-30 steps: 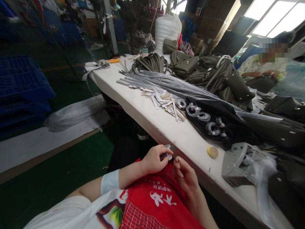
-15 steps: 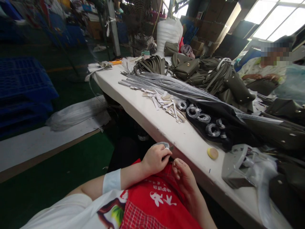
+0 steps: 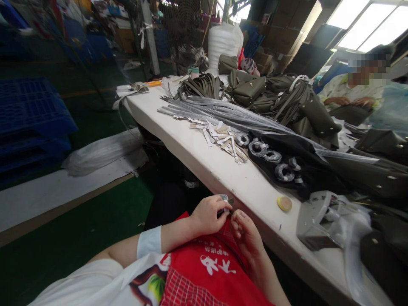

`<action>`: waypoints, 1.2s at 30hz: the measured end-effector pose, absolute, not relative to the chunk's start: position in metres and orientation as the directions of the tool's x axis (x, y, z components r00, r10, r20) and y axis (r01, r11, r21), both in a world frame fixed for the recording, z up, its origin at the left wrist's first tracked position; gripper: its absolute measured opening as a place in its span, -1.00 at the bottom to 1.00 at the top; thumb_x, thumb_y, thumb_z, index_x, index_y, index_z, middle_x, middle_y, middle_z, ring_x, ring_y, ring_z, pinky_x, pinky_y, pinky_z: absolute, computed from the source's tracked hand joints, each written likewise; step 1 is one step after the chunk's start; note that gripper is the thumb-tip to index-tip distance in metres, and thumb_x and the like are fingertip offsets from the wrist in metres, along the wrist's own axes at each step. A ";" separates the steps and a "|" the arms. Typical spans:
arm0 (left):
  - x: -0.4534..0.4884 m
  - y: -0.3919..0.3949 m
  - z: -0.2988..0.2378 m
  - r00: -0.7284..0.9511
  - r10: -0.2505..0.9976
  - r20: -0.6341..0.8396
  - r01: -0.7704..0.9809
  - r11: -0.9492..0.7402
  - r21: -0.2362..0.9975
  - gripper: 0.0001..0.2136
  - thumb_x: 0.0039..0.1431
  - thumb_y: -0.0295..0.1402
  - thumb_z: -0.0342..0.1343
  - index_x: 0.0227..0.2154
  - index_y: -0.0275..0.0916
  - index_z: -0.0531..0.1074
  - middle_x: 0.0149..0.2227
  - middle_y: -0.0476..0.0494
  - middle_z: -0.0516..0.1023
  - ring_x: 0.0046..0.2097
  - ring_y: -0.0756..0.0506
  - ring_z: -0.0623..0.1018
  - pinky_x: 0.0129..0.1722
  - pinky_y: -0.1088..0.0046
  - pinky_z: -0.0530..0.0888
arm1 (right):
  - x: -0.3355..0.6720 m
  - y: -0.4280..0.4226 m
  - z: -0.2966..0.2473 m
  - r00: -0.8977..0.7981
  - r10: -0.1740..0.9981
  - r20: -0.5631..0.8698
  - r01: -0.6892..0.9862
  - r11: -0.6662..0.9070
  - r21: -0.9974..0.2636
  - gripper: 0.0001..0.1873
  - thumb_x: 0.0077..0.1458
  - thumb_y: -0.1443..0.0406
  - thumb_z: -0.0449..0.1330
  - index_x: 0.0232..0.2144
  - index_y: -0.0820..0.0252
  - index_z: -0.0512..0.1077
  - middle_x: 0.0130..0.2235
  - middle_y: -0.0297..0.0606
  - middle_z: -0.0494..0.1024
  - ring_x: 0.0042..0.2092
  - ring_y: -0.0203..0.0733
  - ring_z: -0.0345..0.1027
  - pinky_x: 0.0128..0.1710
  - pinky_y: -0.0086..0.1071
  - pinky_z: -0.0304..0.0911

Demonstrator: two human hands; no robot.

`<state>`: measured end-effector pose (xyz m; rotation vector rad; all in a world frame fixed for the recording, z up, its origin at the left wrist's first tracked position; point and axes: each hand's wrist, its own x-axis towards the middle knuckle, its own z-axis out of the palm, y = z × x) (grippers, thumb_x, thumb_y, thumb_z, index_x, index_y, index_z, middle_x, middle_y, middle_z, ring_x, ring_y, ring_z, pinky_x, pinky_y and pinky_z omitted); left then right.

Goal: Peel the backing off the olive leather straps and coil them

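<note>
Head view, small grey-white strip [image 3: 225, 198], pinched by left hand [image 3: 208, 214]

Place: a bag-making workshop
Signs: long white worktable [image 3: 204, 157], olive handbags [image 3: 248, 90], strap bundles [image 3: 200, 86], blue crates [image 3: 32, 110]

The person's bare left hand [image 3: 208, 214] sits low in front of the body, knuckles up. Its fingers [image 3: 219, 208] are curled in tight, with the thumb pressed against them in a pinch. The bare left forearm [image 3: 175, 236] runs in from the lower left, bent at the elbow, with a white sleeve cuff [image 3: 148, 243] around it. The bare right hand [image 3: 245, 231] lies just beside the left, fingertips almost meeting, its fingers bent and drawn together toward the thumb. The bare right forearm [image 3: 266, 272] comes up from the bottom edge with the wrist straight.
</note>
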<state>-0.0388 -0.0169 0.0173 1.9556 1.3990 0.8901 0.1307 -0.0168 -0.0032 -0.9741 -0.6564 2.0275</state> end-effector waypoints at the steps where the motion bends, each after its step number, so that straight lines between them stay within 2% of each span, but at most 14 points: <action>1: -0.038 -0.016 0.015 0.220 0.962 0.159 0.550 -0.257 0.795 -0.80 0.13 -0.43 0.05 -0.24 -0.23 0.55 -0.27 -0.17 0.55 -0.25 -0.11 0.52 -0.19 0.39 0.42 | 0.131 -0.017 -0.002 -0.402 0.819 -0.409 -0.426 -0.563 -0.708 -0.64 -0.06 0.14 0.39 -0.53 0.23 0.33 -0.64 -0.47 0.30 -0.67 -0.53 -0.03 -0.66 -0.60 -0.20; 7: -0.033 -0.013 0.000 0.187 0.974 -0.127 0.242 0.080 0.967 -0.69 0.18 -0.37 -0.07 -0.26 -0.28 0.61 -0.29 -0.16 0.63 -0.25 -0.10 0.56 -0.20 0.43 0.43 | 0.129 -0.016 -0.001 -0.407 0.811 -0.421 -0.428 -0.576 -0.697 -0.63 -0.09 0.15 0.40 -0.54 0.22 0.31 -0.64 -0.46 0.33 -0.69 -0.55 -0.05 -0.69 -0.62 -0.26; 10: -0.031 -0.011 -0.003 0.142 0.944 -0.297 0.057 0.291 0.955 -0.65 0.16 -0.28 -0.06 -0.28 -0.34 0.61 -0.37 -0.16 0.62 -0.36 -0.08 0.54 -0.32 0.45 0.42 | 0.129 -0.018 -0.003 -0.413 0.801 -0.433 -0.405 -0.588 -0.700 -0.66 -0.06 0.17 0.39 -0.53 0.22 0.32 -0.62 -0.44 0.36 -0.69 -0.56 -0.06 -0.70 -0.62 -0.27; 13: -0.031 -0.007 -0.002 0.103 0.923 -0.371 -0.072 0.378 0.923 -0.66 0.09 -0.22 0.02 -0.32 -0.35 0.62 -0.41 -0.16 0.61 -0.39 -0.06 0.51 -0.36 0.48 0.39 | 0.129 -0.020 -0.004 -0.408 0.803 -0.434 -0.388 -0.582 -0.714 -0.67 -0.05 0.17 0.38 -0.52 0.22 0.33 -0.61 -0.43 0.37 -0.68 -0.55 -0.05 -0.70 -0.63 -0.25; 17: -0.032 -0.005 -0.001 0.091 0.912 -0.400 -0.181 0.410 0.894 -0.67 0.02 -0.16 0.12 -0.36 -0.33 0.62 -0.43 -0.15 0.59 -0.41 -0.04 0.48 -0.38 0.49 0.36 | 0.129 -0.020 -0.006 -0.409 0.802 -0.435 -0.390 -0.584 -0.711 -0.67 -0.05 0.17 0.38 -0.53 0.22 0.33 -0.61 -0.43 0.38 -0.68 -0.55 -0.04 -0.71 -0.63 -0.24; 21: -0.031 -0.005 0.000 0.075 0.907 -0.414 -0.225 0.420 0.879 -0.59 -0.04 -0.05 0.19 -0.35 -0.36 0.62 -0.48 -0.15 0.57 -0.45 -0.02 0.46 -0.41 0.49 0.34 | 0.129 -0.019 -0.009 -0.398 0.807 -0.436 -0.408 -0.581 -0.704 -0.66 -0.06 0.17 0.39 -0.54 0.22 0.33 -0.61 -0.43 0.39 -0.69 -0.55 -0.04 -0.71 -0.62 -0.24; 24: -0.031 -0.006 0.002 0.057 0.917 -0.395 -0.218 0.398 0.891 -0.55 -0.07 0.00 0.24 -0.34 -0.36 0.61 -0.43 -0.18 0.59 -0.41 -0.05 0.49 -0.39 0.48 0.37 | 0.129 -0.020 -0.012 -0.392 0.804 -0.446 -0.394 -0.585 -0.709 -0.65 -0.08 0.16 0.40 -0.54 0.22 0.33 -0.62 -0.42 0.39 -0.69 -0.55 -0.05 -0.71 -0.61 -0.22; 28: -0.032 -0.006 0.002 0.027 0.923 -0.385 -0.144 0.384 0.912 -0.59 -0.11 -0.10 0.31 -0.30 -0.36 0.60 -0.45 -0.17 0.58 -0.44 -0.04 0.48 -0.42 0.48 0.38 | 0.129 -0.020 -0.013 -0.389 0.805 -0.448 -0.370 -0.582 -0.724 -0.66 -0.07 0.15 0.39 -0.53 0.23 0.35 -0.62 -0.42 0.39 -0.68 -0.54 -0.06 -0.69 -0.60 -0.21; 31: -0.032 -0.006 0.000 0.023 0.925 -0.380 -0.161 0.378 0.911 -0.62 -0.08 -0.14 0.31 -0.27 -0.36 0.58 -0.52 -0.10 0.53 -0.53 0.02 0.41 -0.50 0.52 0.34 | 0.129 -0.020 -0.015 -0.403 0.806 -0.434 -0.352 -0.574 -0.740 -0.66 -0.07 0.14 0.39 -0.53 0.23 0.36 -0.61 -0.42 0.39 -0.66 -0.52 -0.06 -0.67 -0.58 -0.19; 36: -0.035 0.000 0.002 -0.027 0.952 -0.305 -0.297 0.284 0.912 -0.57 0.07 -0.08 0.20 -0.14 -0.34 0.50 -0.45 -0.09 0.53 -0.54 0.07 0.38 -0.53 0.57 0.32 | 0.128 -0.020 -0.024 -0.367 0.814 -0.450 -0.190 -0.539 -0.821 -0.65 -0.09 0.11 0.40 -0.52 0.25 0.39 -0.59 -0.39 0.43 -0.64 -0.48 0.04 -0.64 -0.55 -0.13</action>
